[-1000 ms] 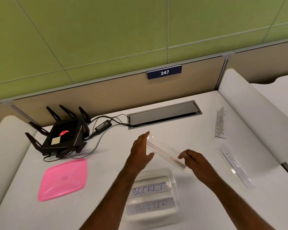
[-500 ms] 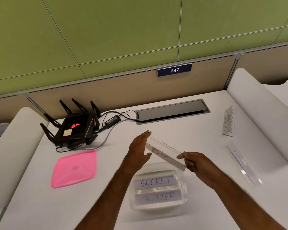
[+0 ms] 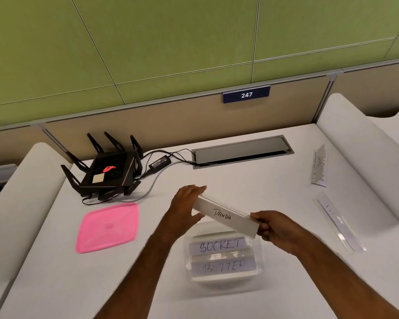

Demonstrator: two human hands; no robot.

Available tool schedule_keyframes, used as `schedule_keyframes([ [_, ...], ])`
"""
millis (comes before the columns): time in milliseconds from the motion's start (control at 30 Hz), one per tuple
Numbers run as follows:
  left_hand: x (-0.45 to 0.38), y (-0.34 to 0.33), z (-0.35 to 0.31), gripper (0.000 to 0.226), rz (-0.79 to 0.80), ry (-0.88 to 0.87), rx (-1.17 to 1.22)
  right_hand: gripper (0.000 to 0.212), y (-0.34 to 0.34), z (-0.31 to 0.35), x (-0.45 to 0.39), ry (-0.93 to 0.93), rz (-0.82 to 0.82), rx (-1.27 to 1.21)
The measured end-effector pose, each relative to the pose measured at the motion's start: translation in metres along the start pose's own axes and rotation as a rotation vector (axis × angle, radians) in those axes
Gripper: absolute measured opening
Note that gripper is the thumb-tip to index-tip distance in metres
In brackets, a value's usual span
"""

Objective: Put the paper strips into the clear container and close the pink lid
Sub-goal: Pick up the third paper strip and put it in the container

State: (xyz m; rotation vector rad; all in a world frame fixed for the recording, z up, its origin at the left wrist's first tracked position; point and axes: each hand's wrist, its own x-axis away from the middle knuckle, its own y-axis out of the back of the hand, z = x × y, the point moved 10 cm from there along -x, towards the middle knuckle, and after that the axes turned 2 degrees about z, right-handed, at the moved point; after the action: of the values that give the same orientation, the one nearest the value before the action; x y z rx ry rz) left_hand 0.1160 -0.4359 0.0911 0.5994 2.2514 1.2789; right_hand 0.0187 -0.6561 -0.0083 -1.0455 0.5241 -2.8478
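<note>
A white paper strip marked PANDA (image 3: 226, 217) hangs just above the far rim of the clear container (image 3: 259, 276). My left hand (image 3: 184, 206) holds its left end between thumb and fingers. My right hand (image 3: 274, 229) pinches its right end. Inside the container lie two strips, SOCKET (image 3: 219, 246) and BUTTER (image 3: 224, 267). The pink lid (image 3: 107, 227) lies flat on the desk to the left of the container. Two more strips are at the right: a folded one (image 3: 319, 166) standing farther back and a flat one (image 3: 339, 223) nearer.
A black router (image 3: 106, 172) with antennas and its power brick (image 3: 160, 161) sit at the back left, cables trailing to a grey cable hatch (image 3: 242, 151). White curved dividers (image 3: 364, 153) flank the desk. A partition with a 247 sign (image 3: 246, 94) stands behind.
The strip has turned in my hands so its PANDA face now shows, and it sits lower, closer to the container. Both hands keep their hold on its ends.
</note>
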Motion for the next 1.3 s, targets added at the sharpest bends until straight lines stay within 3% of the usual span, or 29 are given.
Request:
schedule_keyframes([
  [200, 0.01, 0.002, 0.009, 0.066, 0.043, 0.036, 0.074, 0.025, -0.006, 0.021, 0.008, 0.137, -0.124, 0.357],
  [533, 0.032, -0.009, 0.022, 0.061, 0.083, 0.141, 0.18, 0.034, -0.002, 0.036, 0.02, 0.357, -0.24, 0.404],
  [667, 0.042, -0.014, 0.027, 0.065, 0.064, 0.192, 0.217, 0.027, -0.007, 0.035, 0.023, 0.438, -0.188, 0.585],
  [767, 0.049, -0.018, 0.028, 0.066, 0.053, 0.218, 0.225, 0.06, -0.014, 0.028, 0.023, 0.472, -0.095, 0.742],
  [833, 0.053, -0.021, 0.03, 0.067, 0.051, 0.246, 0.245, 0.07, -0.016, 0.023, 0.021, 0.479, -0.051, 0.814],
  [1300, 0.067, -0.039, 0.04, 0.065, 0.089, 0.329, 0.255, 0.062, -0.007, 0.013, 0.008, 0.521, -0.08, 0.911],
])
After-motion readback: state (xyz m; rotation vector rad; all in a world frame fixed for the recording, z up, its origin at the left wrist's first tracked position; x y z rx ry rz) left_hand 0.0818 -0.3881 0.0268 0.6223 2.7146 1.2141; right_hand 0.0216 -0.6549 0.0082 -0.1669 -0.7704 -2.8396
